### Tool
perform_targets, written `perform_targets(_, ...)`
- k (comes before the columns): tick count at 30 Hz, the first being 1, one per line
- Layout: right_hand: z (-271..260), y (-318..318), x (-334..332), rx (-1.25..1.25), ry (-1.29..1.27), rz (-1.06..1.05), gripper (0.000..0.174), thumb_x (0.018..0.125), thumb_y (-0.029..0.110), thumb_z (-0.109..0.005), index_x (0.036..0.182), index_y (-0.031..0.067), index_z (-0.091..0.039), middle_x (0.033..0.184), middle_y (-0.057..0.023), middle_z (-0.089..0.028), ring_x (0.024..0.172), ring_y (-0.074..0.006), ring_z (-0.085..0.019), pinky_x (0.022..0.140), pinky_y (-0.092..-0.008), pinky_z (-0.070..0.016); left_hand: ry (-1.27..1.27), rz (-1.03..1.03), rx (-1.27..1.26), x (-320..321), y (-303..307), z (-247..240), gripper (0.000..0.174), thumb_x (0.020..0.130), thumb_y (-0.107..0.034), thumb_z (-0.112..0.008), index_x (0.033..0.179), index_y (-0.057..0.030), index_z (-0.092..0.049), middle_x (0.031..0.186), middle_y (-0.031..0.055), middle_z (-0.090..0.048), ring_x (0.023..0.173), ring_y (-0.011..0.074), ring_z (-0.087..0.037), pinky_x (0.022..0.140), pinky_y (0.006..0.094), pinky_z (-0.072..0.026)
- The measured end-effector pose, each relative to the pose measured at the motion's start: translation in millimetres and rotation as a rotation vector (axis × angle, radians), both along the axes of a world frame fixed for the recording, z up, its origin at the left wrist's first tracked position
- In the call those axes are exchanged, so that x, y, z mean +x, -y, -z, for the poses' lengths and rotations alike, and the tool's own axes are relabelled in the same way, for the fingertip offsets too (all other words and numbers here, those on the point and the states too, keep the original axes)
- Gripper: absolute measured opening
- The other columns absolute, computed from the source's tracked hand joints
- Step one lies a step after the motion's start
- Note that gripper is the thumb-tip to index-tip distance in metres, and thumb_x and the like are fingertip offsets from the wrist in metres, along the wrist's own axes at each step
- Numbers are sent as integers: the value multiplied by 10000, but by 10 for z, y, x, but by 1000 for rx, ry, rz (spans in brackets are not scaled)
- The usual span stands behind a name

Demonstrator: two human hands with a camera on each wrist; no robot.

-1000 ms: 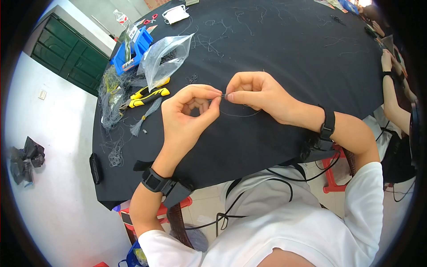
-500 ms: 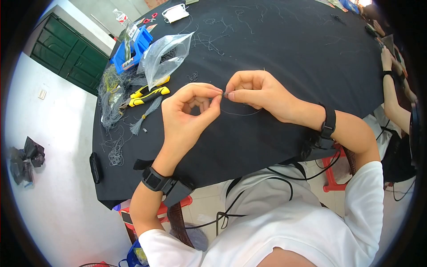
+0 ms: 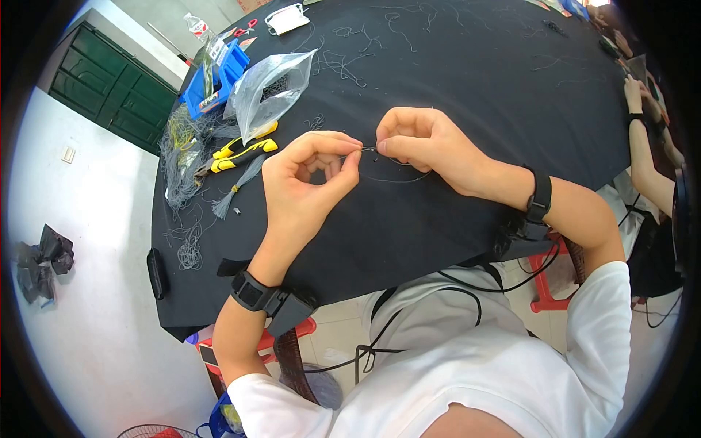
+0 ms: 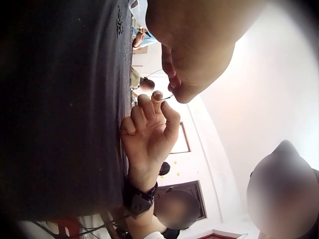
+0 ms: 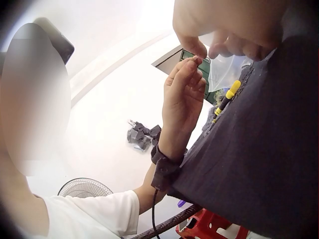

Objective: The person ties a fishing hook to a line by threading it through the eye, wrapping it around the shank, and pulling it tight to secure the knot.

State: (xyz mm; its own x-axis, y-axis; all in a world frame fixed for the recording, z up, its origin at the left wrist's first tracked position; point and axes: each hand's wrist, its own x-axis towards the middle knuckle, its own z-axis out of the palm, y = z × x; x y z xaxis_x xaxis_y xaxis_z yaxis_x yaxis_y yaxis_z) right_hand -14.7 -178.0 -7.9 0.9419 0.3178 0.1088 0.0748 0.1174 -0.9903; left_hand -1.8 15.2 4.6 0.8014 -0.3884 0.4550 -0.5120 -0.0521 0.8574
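My left hand (image 3: 305, 179) pinches one end of a thin dark line (image 3: 369, 149) between thumb and forefinger. Facing it, the right hand (image 3: 434, 150) holds the other end in its fingertips, its remaining fingers curled in. A short stretch of the line, with a tiny dark bit on it, shows in the small gap between the hands. A finer strand (image 3: 394, 180) loops below them over the black cloth. From the left wrist view, the line (image 4: 167, 97) spans the fingertips of both hands. In the right wrist view the fingers mostly hide it.
Left of the hands lie yellow-and-black pliers (image 3: 244, 159), a tied bundle of grey strands (image 3: 228, 201) and tangled line (image 3: 190, 252). Behind stand a clear plastic bag (image 3: 270, 95) and a blue bin (image 3: 230, 73). Red scissors (image 3: 247, 29) and a white mask (image 3: 288, 20) lie farther back.
The hands have drawn slightly apart and shifted a little up in the head view, so more of the line shows between the fingertips. Both keep their pinch.
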Motion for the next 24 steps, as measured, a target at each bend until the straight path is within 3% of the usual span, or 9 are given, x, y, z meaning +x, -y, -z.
perform_targets(7, -20, 5, -9, 17, -25, 14, 86, 812, 153, -602, 834, 70, -594, 663, 49, -485, 565, -8, -373, 458, -172, -234, -15, -11, -14, -20, 5, -20, 113, 735, 71, -634, 837, 24, -631, 850, 45, -634, 600, 4, -488, 550, 146, -371)
perform_targets(16, 30, 14, 13, -25, 60, 16, 141, 827, 173, -615, 849, 34, -614, 755, 31, -568, 690, -12, -480, 576, -172, -351, 5, -35, -40, -1, -6, -21, 115, 731, 80, -634, 830, 22, -628, 838, 40, -632, 586, -3, -472, 537, 144, -359)
perform_targets(24, 47, 17, 34, -31, 11, -1, 96, 830, 139, -603, 842, 44, -602, 770, 20, -585, 719, -28, -516, 649, -184, -397, 6, -29, -41, 1, -3, -16, 111, 736, 74, -635, 834, 22, -630, 840, 34, -629, 588, -3, -467, 542, 142, -356)
